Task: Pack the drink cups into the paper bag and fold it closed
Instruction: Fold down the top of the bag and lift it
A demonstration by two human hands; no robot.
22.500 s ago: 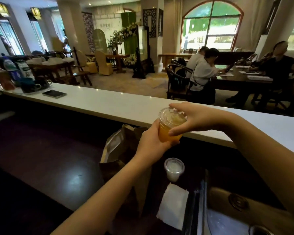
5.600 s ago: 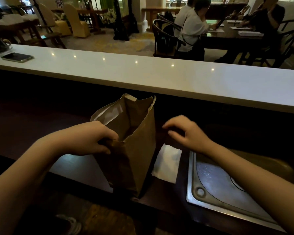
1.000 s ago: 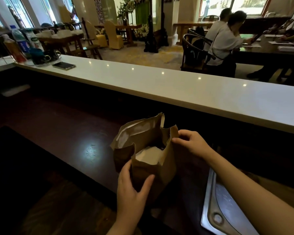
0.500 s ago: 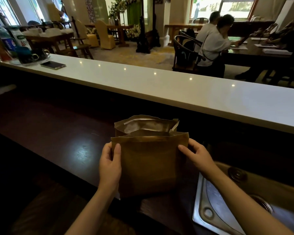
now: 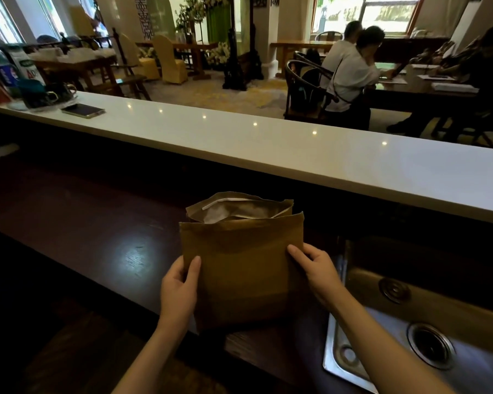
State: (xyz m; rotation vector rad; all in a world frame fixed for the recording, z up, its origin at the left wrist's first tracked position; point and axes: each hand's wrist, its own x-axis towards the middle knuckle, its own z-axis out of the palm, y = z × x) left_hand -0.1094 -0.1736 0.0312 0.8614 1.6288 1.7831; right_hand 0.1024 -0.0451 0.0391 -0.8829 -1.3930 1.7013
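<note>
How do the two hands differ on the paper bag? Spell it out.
The left hand pinches the paper bag's left edge, thumb on the front; the right hand lies against the right edge, fingers spread. The left sits slightly lower than the right. Both touch the upright bag's sides, whose top is still open.

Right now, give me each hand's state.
Left hand: shut on bag, left edge.
Right hand: shut on bag, right edge.
</note>
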